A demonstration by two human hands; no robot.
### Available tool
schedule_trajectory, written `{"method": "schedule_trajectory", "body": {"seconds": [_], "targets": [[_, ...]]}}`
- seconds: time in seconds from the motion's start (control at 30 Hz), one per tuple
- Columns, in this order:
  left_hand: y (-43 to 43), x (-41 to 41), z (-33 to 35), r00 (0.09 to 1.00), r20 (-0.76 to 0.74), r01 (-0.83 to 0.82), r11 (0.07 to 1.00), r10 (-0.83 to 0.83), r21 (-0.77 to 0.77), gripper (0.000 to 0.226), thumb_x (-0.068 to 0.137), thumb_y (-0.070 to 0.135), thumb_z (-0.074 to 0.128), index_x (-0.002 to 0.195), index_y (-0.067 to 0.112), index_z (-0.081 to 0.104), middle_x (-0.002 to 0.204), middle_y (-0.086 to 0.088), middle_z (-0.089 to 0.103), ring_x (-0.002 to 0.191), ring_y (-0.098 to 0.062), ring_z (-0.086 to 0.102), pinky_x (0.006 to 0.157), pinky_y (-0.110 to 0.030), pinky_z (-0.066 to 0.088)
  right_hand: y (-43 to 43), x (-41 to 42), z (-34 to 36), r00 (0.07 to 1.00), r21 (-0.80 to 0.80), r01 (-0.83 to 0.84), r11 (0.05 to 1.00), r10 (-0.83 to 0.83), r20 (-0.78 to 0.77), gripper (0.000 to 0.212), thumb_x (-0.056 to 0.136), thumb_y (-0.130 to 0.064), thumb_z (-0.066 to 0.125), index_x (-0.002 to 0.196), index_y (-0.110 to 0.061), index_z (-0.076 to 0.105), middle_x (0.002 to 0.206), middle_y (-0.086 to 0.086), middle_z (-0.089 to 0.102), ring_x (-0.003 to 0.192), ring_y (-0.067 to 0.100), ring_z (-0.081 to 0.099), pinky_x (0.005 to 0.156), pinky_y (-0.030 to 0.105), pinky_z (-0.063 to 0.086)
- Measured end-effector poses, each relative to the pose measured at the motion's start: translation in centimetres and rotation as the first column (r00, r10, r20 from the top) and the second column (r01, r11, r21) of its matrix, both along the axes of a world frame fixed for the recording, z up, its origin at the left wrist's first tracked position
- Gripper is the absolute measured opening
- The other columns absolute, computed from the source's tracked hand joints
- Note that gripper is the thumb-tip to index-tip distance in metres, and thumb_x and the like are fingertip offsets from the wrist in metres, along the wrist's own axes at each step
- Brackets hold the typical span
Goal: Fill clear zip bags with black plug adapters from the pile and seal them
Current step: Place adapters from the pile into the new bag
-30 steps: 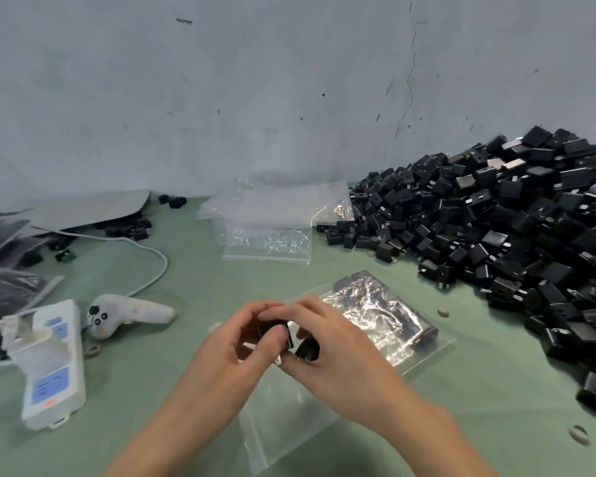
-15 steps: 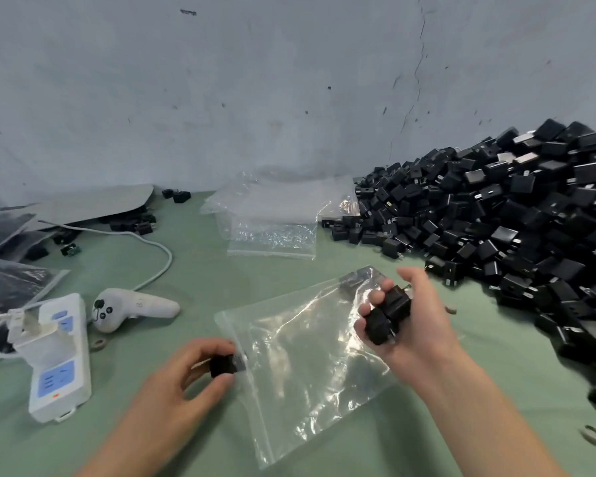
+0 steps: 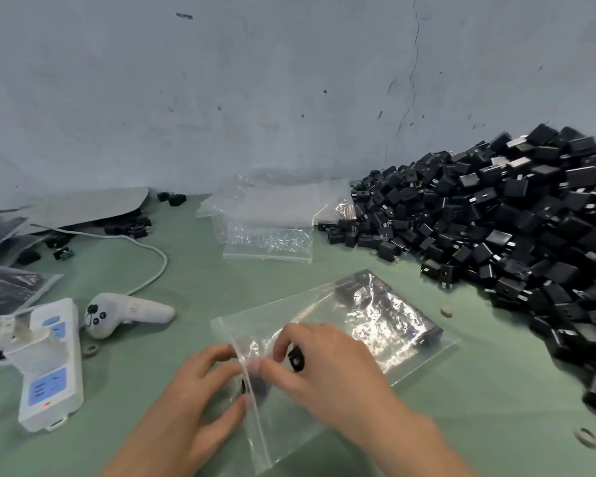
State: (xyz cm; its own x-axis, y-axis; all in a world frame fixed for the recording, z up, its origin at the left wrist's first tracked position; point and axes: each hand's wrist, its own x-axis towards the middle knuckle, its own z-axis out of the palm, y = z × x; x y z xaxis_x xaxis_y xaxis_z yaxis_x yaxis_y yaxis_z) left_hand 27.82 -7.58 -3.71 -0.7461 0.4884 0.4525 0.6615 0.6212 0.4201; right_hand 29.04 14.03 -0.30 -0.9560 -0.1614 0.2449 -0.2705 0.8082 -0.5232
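Left hand [image 3: 193,401] holds bag [image 3: 289,428] mouth — right hand [image 3: 327,373] grips adapter [image 3: 296,360]; controller [image 3: 124,313] left, pile [image 3: 513,228] right.

A clear zip bag [image 3: 410,352] lies flat on the green surface, near and central, with its zip mouth at the near left and its closed end pointing far right. Several bagged adapters [image 3: 393,304] sit in that far-right end under glare. At the mouth, a blurred dark adapter [image 3: 253,383] sits by the fingers of the left hand [image 3: 193,401]. The right hand [image 3: 331,373] grips a second adapter [image 3: 296,359] over the bag. The pile [image 3: 496,235] of black, boxy plug adapters slopes against the wall at the right. A stack of empty bags [image 3: 269,228] lies far centre, just beside the pile.
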Motion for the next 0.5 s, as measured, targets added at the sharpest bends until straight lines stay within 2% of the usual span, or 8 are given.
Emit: {"method": "schedule_trajectory", "body": {"seconds": [0.07,0.1,0.23,0.33,0.43,0.5], "targets": [[-0.2,-0.3,-0.3,0.998,0.003,-0.062,0.997,0.062,-0.04,0.057,0.089,0.068,0.046,0.113,0.022,0.07,0.114,0.009,0.064,0.105,-0.004,0.057,0.091,-0.023,0.042,-0.6,0.1,-0.1,0.999,0.046,-0.037,0.998,0.036,0.025,0.053,0.079,-0.083,0.043,0.088,-0.031,0.053,0.088,-0.015,0.056,0.091,0.005,0.047,0.072,0.031,0.04],[-0.1,-0.4,-0.5,0.998,0.004,-0.063,0.994,0.064,-0.084,0.057,0.089,0.068,0.045,0.11,0.022,0.07,0.109,0.011,0.066,0.1,-0.006,0.058,0.087,-0.025,0.042,-0.8,0.1,0.0,0.998,0.058,-0.054,0.997,0.052,0.043,0.055,0.077,-0.084,0.043,0.089,-0.031,0.053,0.089,-0.014,0.056,0.093,0.007,0.048,0.073,0.033,0.04],[0.1,-1.1,-0.9,0.999,0.029,-0.016,0.986,0.021,-0.168,0.033,0.079,0.043,0.054,0.101,0.025,0.07,0.101,0.012,0.068,0.094,-0.013,0.063,0.083,-0.03,0.042,-1.7,0.6,0.4,0.99,0.101,-0.113,0.988,0.104,0.091,0.049,0.077,-0.08,0.047,0.087,-0.032,0.053,0.095,-0.012,0.06,0.093,0.013,0.052,0.073,0.034,0.039],[0.4,-1.5,-0.7,0.999,0.045,0.02,0.976,-0.01,-0.218,0.028,0.078,0.039,0.054,0.096,0.023,0.069,0.095,0.01,0.065,0.092,-0.013,0.06,0.083,-0.032,0.044,-2.4,1.0,0.4,0.992,0.153,-0.125,0.98,0.117,0.056,0.038,0.087,-0.066,0.049,0.096,-0.029,0.055,0.104,-0.005,0.064,0.098,0.021,0.052,0.075,0.038,0.035],[0.9,-1.6,-0.7,1.0,-0.013,0.023,0.978,-0.026,-0.208,0.024,0.077,0.037,0.053,0.092,0.026,0.067,0.087,0.013,0.063,0.087,-0.012,0.062,0.081,-0.029,0.042,-2.7,1.2,0.1,0.993,0.166,-0.112,0.98,0.106,0.045,0.032,0.092,-0.052,0.048,0.1,-0.021,0.057,0.105,0.001,0.064,0.101,0.026,0.053,0.077,0.04,0.037],[1.1,-1.6,-0.5,0.999,-0.042,0.02,0.987,-0.027,-0.157,0.01,0.077,0.036,0.052,0.087,0.034,0.056,0.081,0.026,0.053,0.08,-0.003,0.056,0.076,-0.023,0.041,-2.7,1.3,0.1,0.995,0.143,-0.097,0.985,0.092,0.041,0.028,0.093,-0.044,0.045,0.101,-0.02,0.058,0.105,0.003,0.065,0.101,0.028,0.054,0.078,0.041,0.039]]}}
